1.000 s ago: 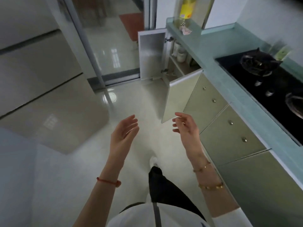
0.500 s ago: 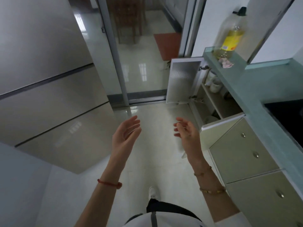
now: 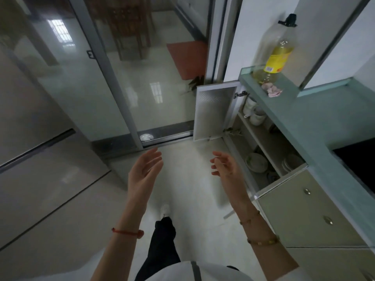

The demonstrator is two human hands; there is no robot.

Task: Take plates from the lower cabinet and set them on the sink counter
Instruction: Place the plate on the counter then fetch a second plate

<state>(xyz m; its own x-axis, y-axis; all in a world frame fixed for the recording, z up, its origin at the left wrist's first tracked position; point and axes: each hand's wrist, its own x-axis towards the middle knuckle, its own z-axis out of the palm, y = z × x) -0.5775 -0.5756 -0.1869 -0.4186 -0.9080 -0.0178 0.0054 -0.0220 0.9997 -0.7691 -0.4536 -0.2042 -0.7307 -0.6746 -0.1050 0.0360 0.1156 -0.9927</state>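
Now stands beside the open lower cabinet (image 3: pixel 215 110), apparently about to reach in; holds nothing in left hand (image 3: pixel 144 173) or right hand (image 3: pixel 225 166), fingers loosely spread. Sees plates (image 3: pixel 256 162) on its bottom shelf, three o'clock of the right hand. Probably calls for crouching and gripping a stack's rim.

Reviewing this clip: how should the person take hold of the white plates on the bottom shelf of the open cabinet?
Probably by the rim nearest the aisle, reaching in low through the open front. The white plates appear to lie flat beneath the upper shelf, which blocks any approach from above, so a grip with thumb on top and fingers under the rim suits.
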